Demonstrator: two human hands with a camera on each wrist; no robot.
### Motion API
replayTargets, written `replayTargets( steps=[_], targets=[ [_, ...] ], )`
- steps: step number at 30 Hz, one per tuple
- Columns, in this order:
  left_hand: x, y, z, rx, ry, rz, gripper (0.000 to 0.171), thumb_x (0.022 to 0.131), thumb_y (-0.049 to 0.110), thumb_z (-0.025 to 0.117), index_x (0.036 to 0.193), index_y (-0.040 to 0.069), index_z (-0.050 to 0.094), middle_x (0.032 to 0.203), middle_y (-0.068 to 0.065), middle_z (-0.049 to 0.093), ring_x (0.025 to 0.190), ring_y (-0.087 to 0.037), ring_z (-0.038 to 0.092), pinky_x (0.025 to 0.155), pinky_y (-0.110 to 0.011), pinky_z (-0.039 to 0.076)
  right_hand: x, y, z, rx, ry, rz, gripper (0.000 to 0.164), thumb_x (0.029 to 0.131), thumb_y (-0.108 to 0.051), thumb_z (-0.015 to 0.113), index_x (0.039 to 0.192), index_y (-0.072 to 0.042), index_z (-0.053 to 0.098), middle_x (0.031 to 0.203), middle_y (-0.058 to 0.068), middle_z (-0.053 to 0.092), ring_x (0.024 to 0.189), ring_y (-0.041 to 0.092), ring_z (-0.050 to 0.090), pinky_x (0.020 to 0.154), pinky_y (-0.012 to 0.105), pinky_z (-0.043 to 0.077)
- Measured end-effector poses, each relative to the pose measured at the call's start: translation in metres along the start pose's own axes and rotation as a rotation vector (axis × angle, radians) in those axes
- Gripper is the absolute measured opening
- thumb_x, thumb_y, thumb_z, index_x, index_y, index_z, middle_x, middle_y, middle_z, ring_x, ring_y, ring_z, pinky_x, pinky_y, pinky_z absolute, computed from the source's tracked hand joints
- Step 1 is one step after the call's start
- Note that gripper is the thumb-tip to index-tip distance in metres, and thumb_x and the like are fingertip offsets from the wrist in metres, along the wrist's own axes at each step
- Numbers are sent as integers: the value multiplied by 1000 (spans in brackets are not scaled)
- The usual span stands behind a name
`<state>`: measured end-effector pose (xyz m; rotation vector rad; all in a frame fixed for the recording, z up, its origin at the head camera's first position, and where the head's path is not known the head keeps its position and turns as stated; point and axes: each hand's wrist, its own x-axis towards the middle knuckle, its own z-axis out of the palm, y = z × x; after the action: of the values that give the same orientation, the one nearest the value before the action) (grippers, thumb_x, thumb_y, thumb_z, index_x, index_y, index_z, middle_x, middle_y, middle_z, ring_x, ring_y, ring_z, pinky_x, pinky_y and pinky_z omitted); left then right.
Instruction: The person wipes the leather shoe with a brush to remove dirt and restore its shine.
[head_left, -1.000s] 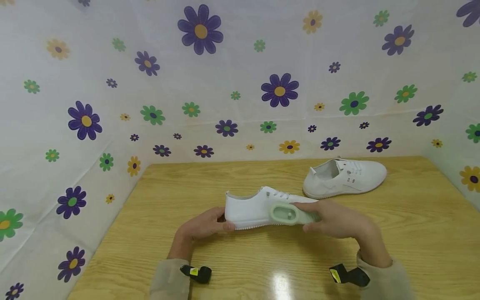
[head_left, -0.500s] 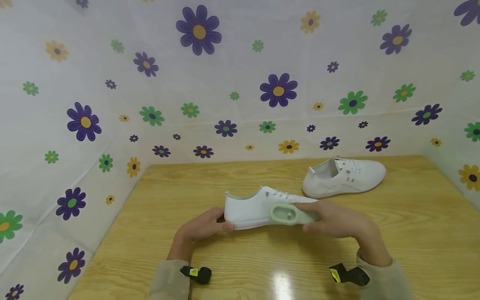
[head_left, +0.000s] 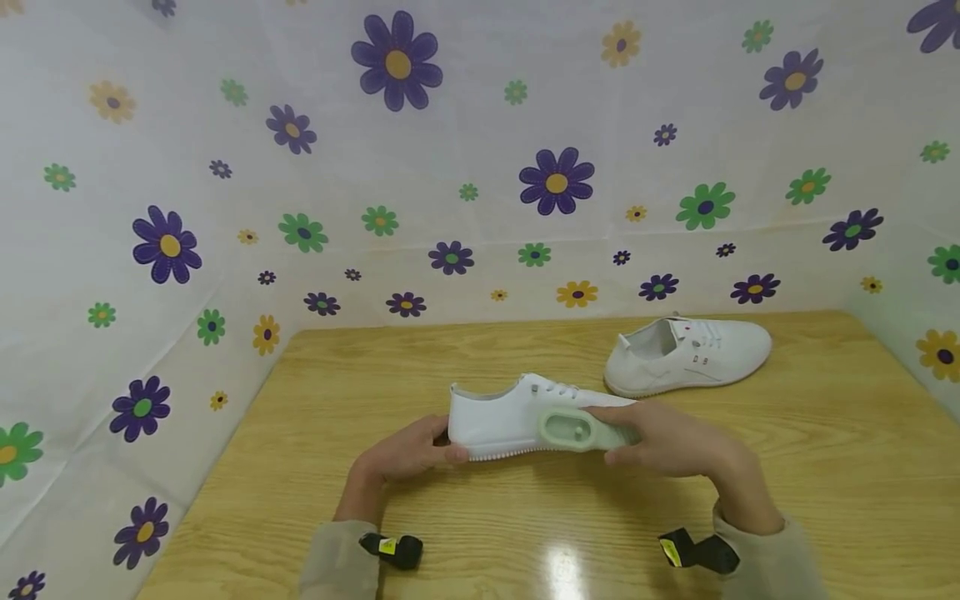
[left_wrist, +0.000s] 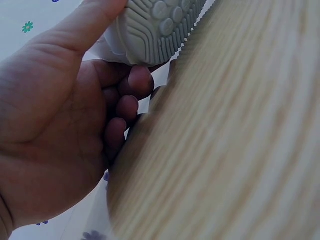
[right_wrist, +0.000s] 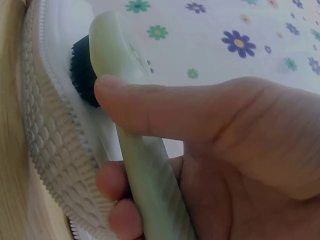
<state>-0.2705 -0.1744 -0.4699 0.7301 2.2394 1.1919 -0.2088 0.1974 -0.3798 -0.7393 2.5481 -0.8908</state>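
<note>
A white lace-up shoe [head_left: 491, 421] is held near the middle of the table, its heel to the left. My left hand [head_left: 408, 450] grips the heel, with the thumb on the sole side; the ridged sole [left_wrist: 160, 30] shows in the left wrist view. My right hand [head_left: 667, 437] holds a pale green shoe brush [head_left: 573, 429] by its handle, thumb and fingers wrapped round it. In the right wrist view the brush's dark bristles [right_wrist: 84, 72] touch the shoe's side. The shoe's toe is partly hidden behind the right hand in the head view.
A second white shoe [head_left: 723, 354] lies at the back right of the wooden table [head_left: 360, 358], toe to the right. Flower-printed white cloth [head_left: 480, 150] hangs along the back and both sides. Each sleeve carries a black strap-on mount [head_left: 397, 550].
Hardly anything differs: the hands, brush and held shoe stay in nearly the same place. The head view has shifted very slightly.
</note>
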Motion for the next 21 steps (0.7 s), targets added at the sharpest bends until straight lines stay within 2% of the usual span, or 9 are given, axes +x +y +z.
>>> replayTargets(
  steps=[4,10,15,21],
  targets=[
    [-2,0,1,3,8,-4,60,92,51,67,134,11,54,119,0,60,105,-18,53,98,-35,41,-3,1,-2,18,6,34,56,92,-25,72,144,-17,54,129,6,61,97,19,51,85,38,43],
    [-2,-1,1,13,22,-3,61,91,54,66,134,12,54,120,1,60,106,-17,53,98,-34,41,1,-4,-2,-12,-11,-14,55,92,-27,71,144,-21,54,129,6,61,96,20,52,85,38,43],
    [1,-1,0,29,23,-3,62,90,56,66,134,14,55,120,2,60,106,-17,53,99,-35,40,-8,3,-10,35,5,-1,56,91,-26,72,144,-15,54,133,10,60,98,19,52,84,36,44],
    [1,-1,0,22,21,-13,62,90,55,66,134,12,54,120,0,60,106,-18,52,99,-37,40,-15,11,-14,25,47,-17,57,93,-30,70,144,-14,53,142,13,55,116,24,55,96,48,47]
  ],
)
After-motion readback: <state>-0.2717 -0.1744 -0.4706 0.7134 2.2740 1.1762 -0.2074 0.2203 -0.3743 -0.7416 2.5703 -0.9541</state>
